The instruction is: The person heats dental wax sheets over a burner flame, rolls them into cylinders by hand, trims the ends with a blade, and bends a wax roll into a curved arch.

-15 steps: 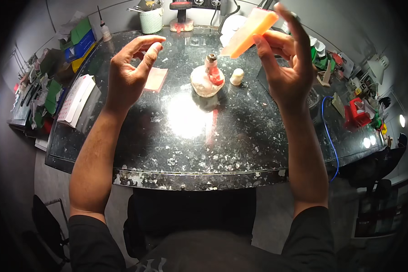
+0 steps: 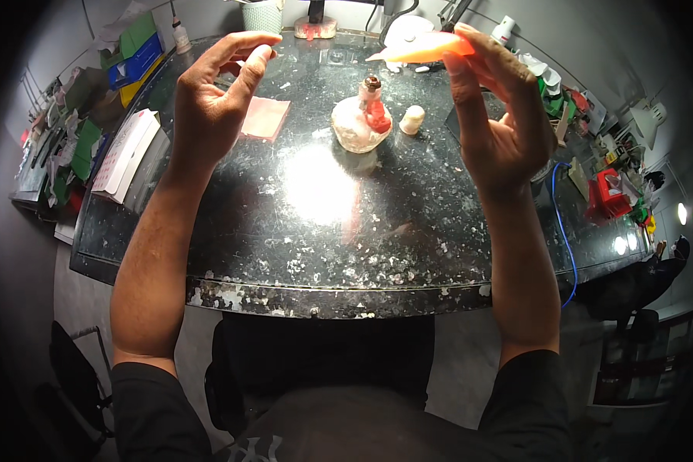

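Right hand (image 2: 502, 142): closed in a pinch, thumb below and fingers above, on the near-right end of an orange translucent sheet (image 2: 423, 51). The sheet is held in the air above the far part of the dark worktop (image 2: 423, 231), narrow end pointing left, seen nearly edge-on; its full outline and any fold cannot be made out from this angle. Left hand (image 2: 214, 100): raised, fingers half curled, thumb apart from the fingertips, nothing visible between them. A flat pink square (image 2: 266, 119) lies on the worktop just beside that hand. Between the hands stand a rounded bottle with a dark-tipped neck (image 2: 356, 129) and, near it, a small pale cap (image 2: 412, 120). Handling estimate: sheet probably light, thin, somewhat waxy; likely to bend if warm, crack if cold, and take finger marks. Best hold: light pressure at edge or corner, flat faces left untouched.
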The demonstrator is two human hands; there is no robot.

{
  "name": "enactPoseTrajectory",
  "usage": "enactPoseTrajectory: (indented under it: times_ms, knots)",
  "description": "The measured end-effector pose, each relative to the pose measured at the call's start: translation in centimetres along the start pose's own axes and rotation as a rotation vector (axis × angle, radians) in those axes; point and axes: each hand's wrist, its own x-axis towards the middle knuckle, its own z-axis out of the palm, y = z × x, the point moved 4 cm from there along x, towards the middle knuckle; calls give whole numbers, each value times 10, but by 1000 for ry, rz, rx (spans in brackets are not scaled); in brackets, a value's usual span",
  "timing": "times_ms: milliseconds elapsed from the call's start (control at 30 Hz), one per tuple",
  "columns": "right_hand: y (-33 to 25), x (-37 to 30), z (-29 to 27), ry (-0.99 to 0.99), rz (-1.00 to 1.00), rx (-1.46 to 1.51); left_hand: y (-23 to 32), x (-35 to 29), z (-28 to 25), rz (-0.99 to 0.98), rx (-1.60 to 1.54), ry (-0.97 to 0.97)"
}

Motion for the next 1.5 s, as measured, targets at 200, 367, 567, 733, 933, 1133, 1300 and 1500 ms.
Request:
enactPoseTrajectory:
  times_ms: [200,367,567,733,933,1133,1300,1500]
  knots:
    - [-15,4,-3,-111,-46,-89,-1,1,-1,16,-5,16]
    - [-6,3,0,-45,-24,-46,-1,2,0,23,-5,5]
    - [-14,2,1,-135,-10,-63,-6,1,-4,21,33,11]
    - [-6,1,6,-47,-44,-25,-4,3,-1,14,9,9]
    - [-6,-1,10,-81,-54,-67,-5,2,-2,14,10,15]
    - [-1,-7,13,-120,-28,-36,-6,2,-3,18,25,24]
    - [1,-12,17,-150,30,-42,-5,2,-3,16,28,22]
    - [4,-17,20,-188,-10,-98,-5,2,-4,1,26,21]
